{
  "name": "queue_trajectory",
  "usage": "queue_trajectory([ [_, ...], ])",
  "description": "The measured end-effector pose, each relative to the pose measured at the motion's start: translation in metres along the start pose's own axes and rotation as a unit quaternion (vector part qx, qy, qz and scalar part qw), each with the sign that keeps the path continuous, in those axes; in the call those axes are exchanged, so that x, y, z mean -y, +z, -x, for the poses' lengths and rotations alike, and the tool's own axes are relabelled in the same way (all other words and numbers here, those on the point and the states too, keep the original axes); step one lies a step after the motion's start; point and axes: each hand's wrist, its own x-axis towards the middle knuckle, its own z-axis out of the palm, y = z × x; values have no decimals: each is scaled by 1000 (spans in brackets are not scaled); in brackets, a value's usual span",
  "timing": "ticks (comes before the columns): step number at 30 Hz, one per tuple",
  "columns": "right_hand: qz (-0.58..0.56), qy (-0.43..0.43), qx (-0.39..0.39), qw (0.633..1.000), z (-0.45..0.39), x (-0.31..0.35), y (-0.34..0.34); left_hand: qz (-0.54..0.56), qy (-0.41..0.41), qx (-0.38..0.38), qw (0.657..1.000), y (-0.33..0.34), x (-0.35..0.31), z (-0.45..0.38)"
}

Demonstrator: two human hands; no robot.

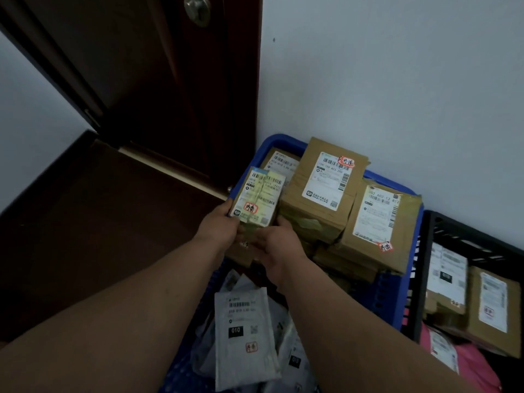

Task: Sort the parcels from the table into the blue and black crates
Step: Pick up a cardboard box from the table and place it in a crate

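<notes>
Holding one small parcel (256, 198) upright, left grip (219, 222) and right grip (276, 241) both grasping its lower edge, over the blue crate (408, 268), 9 o'clock of the stacked boxes (323, 191). I judge: lower flat into that gap, label up.

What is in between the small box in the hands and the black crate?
In the head view, stacked brown cardboard parcels in the blue crate lie between the small box and the black crate.

small labelled parcel (256, 198), over blue crate (408, 279)
</notes>
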Motion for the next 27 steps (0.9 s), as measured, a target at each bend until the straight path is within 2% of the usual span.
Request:
queue_trajectory([
  [3,-57,-7,-20,998,1,4,-2,-13,7,33,999,8,-9,-11],
  [7,-35,-6,-11,999,7,1,-14,-57,2,77,995,21,-25,-21],
  [11,-18,35,-13,999,7,-2,-31,-69,8,111,991,37,-41,-30],
  [17,1,23,-51,998,14,-11,-55,-51,20,148,987,50,-43,-32],
  [21,-9,36,-51,998,23,-16,-65,-36,70,105,991,47,-29,-11],
  [24,7,41,-47,998,31,-19,-69,-63,71,36,995,43,-12,1],
  [27,45,31,-71,996,41,-20,-72,-107,76,12,991,42,2,19],
])
